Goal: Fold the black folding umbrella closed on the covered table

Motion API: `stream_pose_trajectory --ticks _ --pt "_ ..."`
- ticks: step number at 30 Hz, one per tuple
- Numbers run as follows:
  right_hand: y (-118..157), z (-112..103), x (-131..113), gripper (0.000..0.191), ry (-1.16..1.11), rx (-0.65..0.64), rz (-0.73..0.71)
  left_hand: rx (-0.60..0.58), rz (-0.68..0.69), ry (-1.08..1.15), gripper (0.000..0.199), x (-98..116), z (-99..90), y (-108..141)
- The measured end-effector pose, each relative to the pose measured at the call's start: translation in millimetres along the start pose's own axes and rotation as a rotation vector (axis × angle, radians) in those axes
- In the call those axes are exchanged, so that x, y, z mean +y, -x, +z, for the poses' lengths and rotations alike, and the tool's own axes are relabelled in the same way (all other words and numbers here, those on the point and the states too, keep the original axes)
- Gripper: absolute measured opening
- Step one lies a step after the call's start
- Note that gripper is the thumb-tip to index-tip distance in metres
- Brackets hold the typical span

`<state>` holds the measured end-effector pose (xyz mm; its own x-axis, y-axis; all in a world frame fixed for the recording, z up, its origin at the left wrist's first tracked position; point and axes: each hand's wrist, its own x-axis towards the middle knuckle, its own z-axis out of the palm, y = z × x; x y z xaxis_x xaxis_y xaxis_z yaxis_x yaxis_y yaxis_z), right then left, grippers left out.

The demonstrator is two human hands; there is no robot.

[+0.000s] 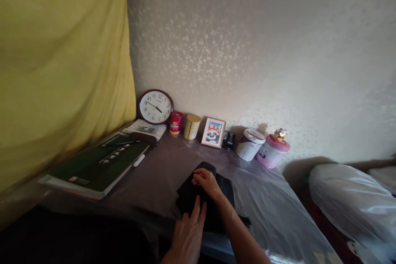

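Note:
A folded black garment (225, 185) lies near the front of the table, and a loose strip of it sticks out at the lower right. My right hand (208, 182) is over its upper part, fingers curled together in a pinch on the dark fabric. The exact grip is hard to see against the black. Below it, my left hand (188, 229) reaches in from the front edge. Its index and middle fingers are stretched out onto the fabric, holding nothing.
Along the wall stand a clock (156, 107), a red can (176, 123), a yellow-lidded can (192, 127), a framed panda picture (213, 132), a small black object (229, 140), a white tub (250, 144) and a pink-lidded tub (272, 152). A green book (102, 165) and white marker (139, 160) lie left.

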<state>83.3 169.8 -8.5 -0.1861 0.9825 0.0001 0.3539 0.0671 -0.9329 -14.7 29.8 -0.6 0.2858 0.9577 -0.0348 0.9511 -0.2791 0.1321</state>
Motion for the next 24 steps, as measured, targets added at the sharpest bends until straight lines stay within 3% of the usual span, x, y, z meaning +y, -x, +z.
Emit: stream_pose_trajectory --ticks 4,8,12,16,24 --pt "19 -1 -6 0.019 0.197 -0.046 -0.21 0.014 -0.009 -0.06 0.066 0 16.1 -4" --pt "52 -4 -10 0.021 0.43 -0.086 -0.508 0.181 0.018 -0.159 0.056 2 40.0 -8" --pt "68 -10 -4 0.026 0.524 -0.117 -0.659 0.388 -0.054 -0.268 0.049 6 56.0 -9" --pt "56 -15 4 0.026 0.631 -0.138 -0.698 0.464 -0.09 -0.281 0.052 8 59.5 -10" --pt "9 -31 15 0.028 0.765 -0.141 -0.679 0.44 -0.137 -0.28 0.054 11 58.9 -12"
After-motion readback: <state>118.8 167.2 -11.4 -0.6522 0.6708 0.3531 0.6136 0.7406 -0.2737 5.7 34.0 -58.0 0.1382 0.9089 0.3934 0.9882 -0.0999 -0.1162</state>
